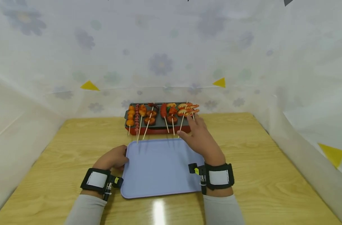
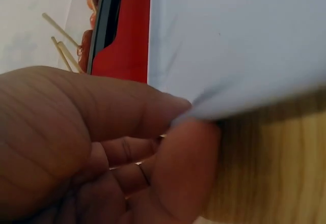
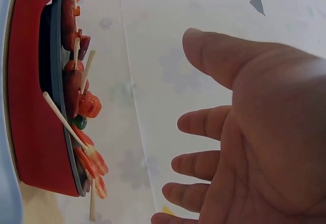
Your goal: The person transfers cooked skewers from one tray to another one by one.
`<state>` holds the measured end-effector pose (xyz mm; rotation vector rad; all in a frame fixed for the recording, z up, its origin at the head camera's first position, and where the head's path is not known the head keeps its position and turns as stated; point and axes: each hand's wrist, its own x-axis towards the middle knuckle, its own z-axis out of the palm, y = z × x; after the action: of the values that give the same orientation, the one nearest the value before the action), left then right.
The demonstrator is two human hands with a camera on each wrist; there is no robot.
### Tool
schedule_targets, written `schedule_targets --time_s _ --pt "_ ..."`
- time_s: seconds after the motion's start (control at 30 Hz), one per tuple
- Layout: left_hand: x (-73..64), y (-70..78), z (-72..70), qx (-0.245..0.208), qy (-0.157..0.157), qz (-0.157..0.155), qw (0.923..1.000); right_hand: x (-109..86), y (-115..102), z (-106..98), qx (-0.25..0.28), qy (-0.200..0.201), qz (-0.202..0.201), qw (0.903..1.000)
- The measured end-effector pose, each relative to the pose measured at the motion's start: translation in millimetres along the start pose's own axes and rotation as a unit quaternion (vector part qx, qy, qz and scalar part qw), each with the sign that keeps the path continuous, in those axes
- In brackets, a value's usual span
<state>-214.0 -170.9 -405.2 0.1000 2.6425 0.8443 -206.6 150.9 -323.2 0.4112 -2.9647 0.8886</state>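
A pale blue tray (image 1: 162, 168) lies on the table before the grill. Its left edge is pinched between the thumb and index finger of my left hand (image 1: 114, 158), as the left wrist view shows close up. My right hand (image 1: 200, 140) is over the tray's far right corner, near the shrimp skewers (image 1: 188, 110); its fingers are spread and hold nothing in the right wrist view. Behind the tray stands a red and black grill (image 1: 157, 129) carrying several skewers: orange balls (image 1: 130, 115), a thin row of red pieces (image 1: 136, 117), a sausage (image 1: 163, 111) and round brown slices (image 1: 149, 121).
Stick ends of the skewers overhang the grill's front, some reaching the tray's far rim. The wooden table (image 1: 252, 168) extends to both sides. A white flowered sheet (image 1: 159, 47) hangs behind and at the sides, with yellow triangles (image 1: 90, 86) on it.
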Motion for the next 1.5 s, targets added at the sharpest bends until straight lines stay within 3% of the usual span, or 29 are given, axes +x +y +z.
schedule_targets --time_s 0.13,0.47,0.7,0.97,1.27,1.5 --pt "-3.2 -11.0 1.4 -0.037 -0.007 -0.008 0.9992 0.6 -4 8 -0.002 -0.009 -0.001 1.0" --pt "-13.5 -18.8 2.5 -0.062 -0.005 -0.007 0.998 3.4 -12 17 -0.01 -0.011 -0.017 0.9997" --pt "-6.9 -16.3 -2.2 -0.03 0.014 0.019 0.9993 13.0 -14 3 -0.008 0.008 -0.013 0.9999" --pt "-1.9 -12.3 -4.7 -0.022 0.005 0.036 0.9991 19.2 9 -21 0.003 0.033 -0.007 0.9994" --pt "1.0 -11.5 4.6 -0.052 -0.001 0.013 0.9985 32.3 36 -25 -0.001 0.039 0.026 0.9989" --pt "0.5 -11.5 1.2 -0.044 -0.006 0.022 0.9988 43.1 54 -21 0.001 0.027 0.037 0.9989"
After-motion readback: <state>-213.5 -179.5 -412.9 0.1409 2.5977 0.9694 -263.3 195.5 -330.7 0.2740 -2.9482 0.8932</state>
